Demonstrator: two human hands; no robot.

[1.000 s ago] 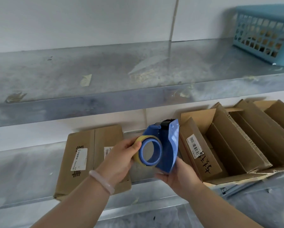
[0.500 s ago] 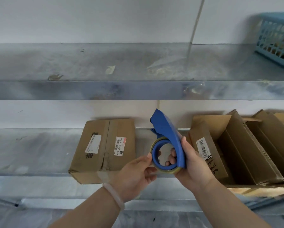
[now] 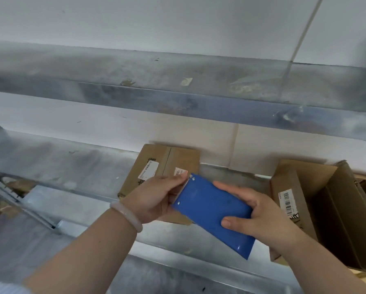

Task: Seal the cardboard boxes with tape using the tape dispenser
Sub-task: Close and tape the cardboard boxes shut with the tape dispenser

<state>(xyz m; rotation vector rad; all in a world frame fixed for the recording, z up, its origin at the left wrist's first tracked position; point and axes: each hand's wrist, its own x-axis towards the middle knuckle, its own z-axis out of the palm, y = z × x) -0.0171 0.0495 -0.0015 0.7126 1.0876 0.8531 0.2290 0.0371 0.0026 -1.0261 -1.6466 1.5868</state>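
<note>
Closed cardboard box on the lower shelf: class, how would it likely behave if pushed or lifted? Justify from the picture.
The closed cardboard box lies flat and low, so it would probably slide, not tip. The metal shelf looks smooth, which should ease sliding. Its straight edges suggest it stays stiff when lifted; weight is unclear.

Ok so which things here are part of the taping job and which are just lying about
Part of the job: blue tape dispenser, gripped by the left hand and right hand; closed cardboard box; open cardboard box.
Lying about: scraps on the upper shelf; bracelet on the left wrist.
</note>
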